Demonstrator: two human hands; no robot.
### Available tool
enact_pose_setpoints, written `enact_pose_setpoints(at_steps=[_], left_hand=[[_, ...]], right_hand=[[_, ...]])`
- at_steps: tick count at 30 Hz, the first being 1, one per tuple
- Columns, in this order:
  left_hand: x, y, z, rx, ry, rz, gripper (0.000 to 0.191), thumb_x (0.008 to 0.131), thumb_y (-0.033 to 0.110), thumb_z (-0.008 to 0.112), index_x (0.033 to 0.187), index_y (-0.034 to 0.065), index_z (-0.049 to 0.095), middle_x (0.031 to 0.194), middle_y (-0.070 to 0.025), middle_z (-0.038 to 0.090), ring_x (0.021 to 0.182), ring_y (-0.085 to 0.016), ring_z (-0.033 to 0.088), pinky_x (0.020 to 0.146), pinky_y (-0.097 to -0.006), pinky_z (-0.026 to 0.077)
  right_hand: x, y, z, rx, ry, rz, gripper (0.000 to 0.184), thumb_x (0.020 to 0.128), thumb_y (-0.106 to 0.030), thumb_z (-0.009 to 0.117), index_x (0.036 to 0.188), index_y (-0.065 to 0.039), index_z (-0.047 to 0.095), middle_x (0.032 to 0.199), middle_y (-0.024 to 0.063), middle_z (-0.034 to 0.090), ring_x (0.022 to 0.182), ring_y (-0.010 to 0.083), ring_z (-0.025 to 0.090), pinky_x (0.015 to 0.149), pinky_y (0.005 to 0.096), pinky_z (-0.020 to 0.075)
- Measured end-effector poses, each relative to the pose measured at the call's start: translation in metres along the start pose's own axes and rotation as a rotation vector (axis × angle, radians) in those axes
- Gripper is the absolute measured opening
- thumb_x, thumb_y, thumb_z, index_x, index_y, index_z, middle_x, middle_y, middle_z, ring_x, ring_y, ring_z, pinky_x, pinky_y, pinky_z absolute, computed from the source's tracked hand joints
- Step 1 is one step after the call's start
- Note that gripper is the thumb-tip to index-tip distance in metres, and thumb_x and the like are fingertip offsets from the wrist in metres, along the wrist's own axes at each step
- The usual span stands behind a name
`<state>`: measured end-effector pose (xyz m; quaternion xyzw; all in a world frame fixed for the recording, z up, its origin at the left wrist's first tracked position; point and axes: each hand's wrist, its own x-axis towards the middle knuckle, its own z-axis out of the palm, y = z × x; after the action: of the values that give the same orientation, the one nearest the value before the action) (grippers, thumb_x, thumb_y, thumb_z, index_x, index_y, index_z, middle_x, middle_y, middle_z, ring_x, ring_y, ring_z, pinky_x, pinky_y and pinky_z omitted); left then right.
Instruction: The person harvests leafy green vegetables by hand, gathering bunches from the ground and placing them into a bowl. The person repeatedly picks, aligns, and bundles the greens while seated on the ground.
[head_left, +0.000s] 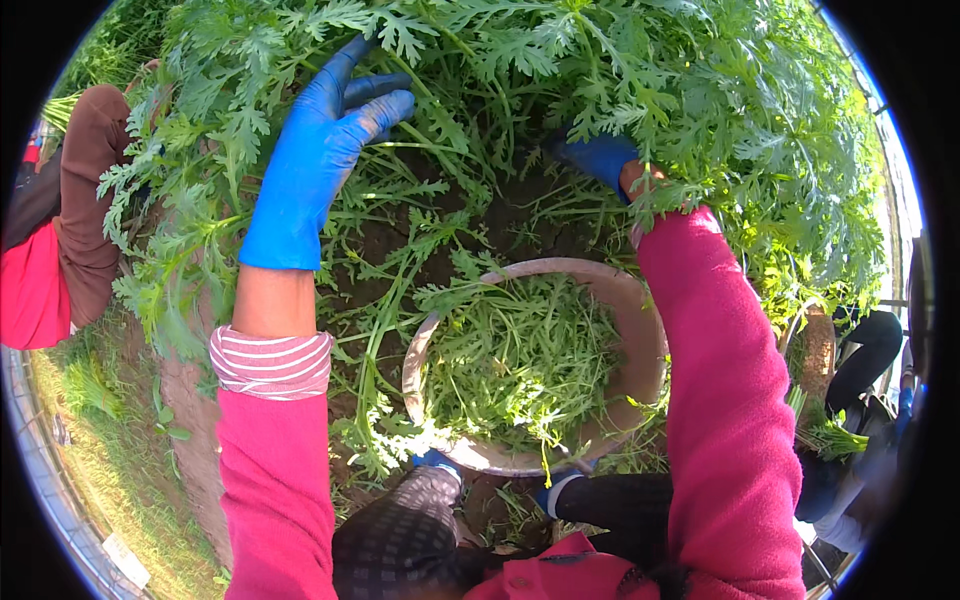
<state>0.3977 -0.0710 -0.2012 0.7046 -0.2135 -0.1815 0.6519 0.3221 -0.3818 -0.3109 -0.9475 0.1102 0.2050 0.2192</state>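
Tall leafy greens with deeply lobed leaves (690, 82), which look like crown daisy, grow thickly before me. My left hand (326, 142), in a blue rubber glove, reaches into them at the upper left. Its fingers are apart against leaves and stems, with nothing seen gripped. Low among the plants on the right is my right hand (596, 156), also gloved in blue. Foliage and shadow cover its fingers, so whether it holds anything is hidden. Below and between my forearms stands a round basin (645, 322), partly filled with loose leaves and stems (525, 367).
Bent stems (386, 322) lean beside the basin's left rim. My feet and dark trouser legs (405, 517) are just behind it. One person (94, 165) crouches at the far left, another (862, 352) at the far right near a bundle of greens (836, 439). A dirt edge (191, 420) runs along the left.
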Motion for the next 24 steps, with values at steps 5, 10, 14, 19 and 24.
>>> enact_pose_setpoints(at_steps=[5, 10, 14, 19, 24], left_hand=[[0.002, 0.001, 0.007, 0.043, -0.075, 0.071, 0.073, 0.085, 0.026, 0.066, 0.142, 0.0010, 0.027, 0.119, -0.0174, 0.059, 0.103, -0.024, 0.062, 0.086, -0.0330, 0.048], [-0.003, 0.007, 0.012, 0.028, -0.063, 0.068, 0.073, 0.084, 0.027, 0.068, 0.142, 0.0043, 0.030, 0.120, -0.0167, 0.059, 0.104, -0.022, 0.061, 0.086, -0.0315, 0.048], [-0.005, 0.004, 0.013, 0.019, -0.056, 0.052, 0.074, 0.083, 0.027, 0.068, 0.142, 0.0032, 0.029, 0.120, -0.0166, 0.059, 0.103, -0.022, 0.061, 0.085, -0.0318, 0.048], [-0.005, 0.002, 0.007, 0.010, -0.006, 0.041, 0.074, 0.081, 0.019, 0.070, 0.141, 0.0005, 0.030, 0.107, -0.0141, 0.063, 0.096, -0.017, 0.060, 0.089, -0.0303, 0.046], [-0.012, 0.003, 0.002, 0.053, -0.008, -0.028, 0.081, 0.082, 0.018, 0.069, 0.142, -0.0051, 0.020, 0.105, -0.0162, 0.063, 0.087, -0.019, 0.063, 0.081, -0.0308, 0.049]], right_hand=[[-0.045, -0.018, -0.037, 0.931, -0.168, -0.053, 0.040, 0.094, -0.033, 0.050, 0.124, -0.007, 0.055, 0.114, 0.0120, 0.063, 0.104, 0.0230, 0.062, 0.088, 0.0370, 0.0494], [-0.074, -0.048, -0.052, 0.928, -0.179, 0.072, 0.043, 0.092, -0.032, 0.053, 0.124, -0.003, 0.054, 0.113, 0.0135, 0.064, 0.101, 0.0225, 0.063, 0.087, 0.0343, 0.0507], [-0.087, -0.064, -0.035, 1.165, -0.122, -0.159, 0.040, 0.092, -0.030, 0.054, 0.121, -0.003, 0.056, 0.112, 0.0138, 0.064, 0.098, 0.0218, 0.064, 0.087, 0.0366, 0.0508], [-0.051, -0.076, 0.019, 0.103, -0.045, -0.354, 0.033, 0.089, -0.023, 0.054, 0.120, -0.013, 0.058, 0.108, 0.0135, 0.065, 0.091, 0.0277, 0.065, 0.084, 0.0362, 0.0496], [0.002, -0.043, 0.039, -0.194, 0.079, 0.029, 0.035, 0.084, -0.026, 0.052, 0.115, -0.012, 0.059, 0.105, 0.0185, 0.064, 0.093, 0.0358, 0.062, 0.086, 0.0416, 0.0474]])
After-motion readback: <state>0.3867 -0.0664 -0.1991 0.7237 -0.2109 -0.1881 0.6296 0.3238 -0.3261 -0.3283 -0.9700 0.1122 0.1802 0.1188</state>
